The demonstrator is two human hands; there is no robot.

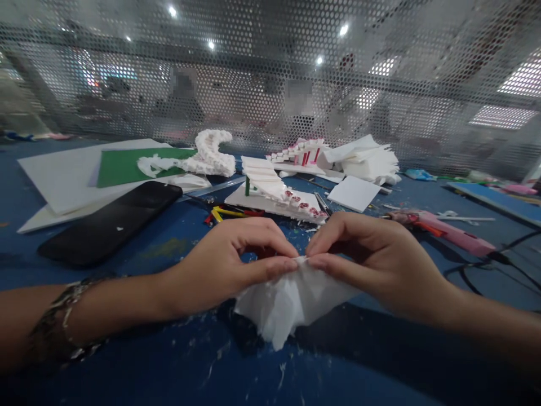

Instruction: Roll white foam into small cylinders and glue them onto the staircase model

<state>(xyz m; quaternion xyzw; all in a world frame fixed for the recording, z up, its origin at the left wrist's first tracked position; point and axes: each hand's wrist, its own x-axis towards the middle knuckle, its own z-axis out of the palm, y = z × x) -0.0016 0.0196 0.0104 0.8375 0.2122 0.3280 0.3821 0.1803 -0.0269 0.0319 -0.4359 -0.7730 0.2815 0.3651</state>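
Both my hands pinch the top edge of a crumpled white tissue (pixel 287 304) just above the blue table (pixel 169 349). My left hand (pixel 230 265), with a metal bracelet on its wrist, grips it between thumb and fingers. My right hand (pixel 372 256) holds the same edge, its fingertips touching those of the left. The tissue hangs down between the hands.
A black phone (pixel 112 225) lies at left by white boards and a green sheet (pixel 127 164). White foam stair models (pixel 274 194) stand behind my hands, with a curved foam piece (pixel 209 152) further back. A pink glue gun (pixel 448 234) and black cables lie at right. A perforated screen stands behind.
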